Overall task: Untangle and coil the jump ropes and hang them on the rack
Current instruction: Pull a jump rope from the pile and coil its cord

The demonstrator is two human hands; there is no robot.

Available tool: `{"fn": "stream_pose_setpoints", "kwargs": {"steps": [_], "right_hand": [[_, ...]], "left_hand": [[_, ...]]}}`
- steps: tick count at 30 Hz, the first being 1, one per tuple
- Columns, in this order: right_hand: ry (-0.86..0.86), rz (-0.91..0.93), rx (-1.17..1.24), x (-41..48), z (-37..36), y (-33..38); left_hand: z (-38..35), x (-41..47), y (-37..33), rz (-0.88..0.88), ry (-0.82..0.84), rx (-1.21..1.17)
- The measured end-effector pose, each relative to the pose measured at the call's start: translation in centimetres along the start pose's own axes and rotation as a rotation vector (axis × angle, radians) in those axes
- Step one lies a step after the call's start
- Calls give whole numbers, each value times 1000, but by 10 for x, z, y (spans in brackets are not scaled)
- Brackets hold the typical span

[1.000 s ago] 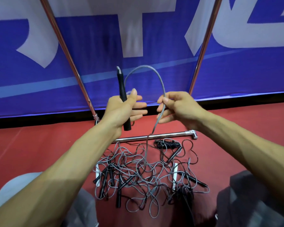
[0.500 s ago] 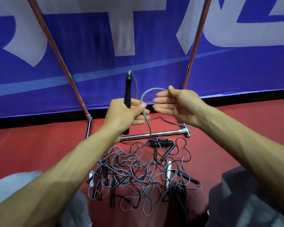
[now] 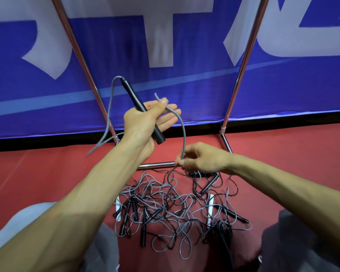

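My left hand (image 3: 145,122) is raised and holds a black jump rope handle (image 3: 133,99) against its palm under the thumb, fingers stretched out. A grey rope (image 3: 184,132) runs over those fingers and down to my right hand (image 3: 200,160), which pinches it just above the rack's low crossbar (image 3: 155,165). A loop of the same grey rope hangs off the handle's tip to the left. Below lies a tangled pile of grey and black jump ropes (image 3: 171,205) with several black handles on the red floor.
The chrome rack's left upright (image 3: 81,55) and right upright (image 3: 243,61) rise in front of a blue and white banner (image 3: 185,46). My knees (image 3: 302,242) sit at the bottom corners, on either side of the pile. Red floor (image 3: 37,173) spreads left and right.
My left hand tilted the handle leftward and opened its fingers. My right hand dropped from beside the left hand down to the crossbar, sliding along the grey rope and pinching it.
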State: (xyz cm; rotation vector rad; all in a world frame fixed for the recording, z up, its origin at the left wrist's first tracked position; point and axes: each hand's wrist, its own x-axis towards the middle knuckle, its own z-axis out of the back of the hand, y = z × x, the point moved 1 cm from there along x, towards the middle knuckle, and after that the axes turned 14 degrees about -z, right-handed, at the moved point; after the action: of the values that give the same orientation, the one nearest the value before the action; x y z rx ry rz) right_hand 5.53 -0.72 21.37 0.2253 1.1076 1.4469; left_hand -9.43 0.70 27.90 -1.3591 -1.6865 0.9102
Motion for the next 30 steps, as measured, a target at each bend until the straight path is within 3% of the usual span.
{"fn": "stream_pose_setpoints", "kwargs": {"steps": [3,6,14,23,27,30], "right_hand": [[-33,31,-35,2,-3,1],[-47,-14,227,1,1,4],[-143,89,718,-12,35,22],[-271,122,1113,-26,76,21],[-237,83,1225,-26,78,19],[-206,58,1260,-23,76,17]], "left_hand": [[2,1,0,-14,5,-1],[6,3,3,-15,62,88],[12,-2,17,2,373,561],[8,-15,25,140,735,706],[3,-20,29,205,778,620],[1,-19,29,171,686,610]]}}
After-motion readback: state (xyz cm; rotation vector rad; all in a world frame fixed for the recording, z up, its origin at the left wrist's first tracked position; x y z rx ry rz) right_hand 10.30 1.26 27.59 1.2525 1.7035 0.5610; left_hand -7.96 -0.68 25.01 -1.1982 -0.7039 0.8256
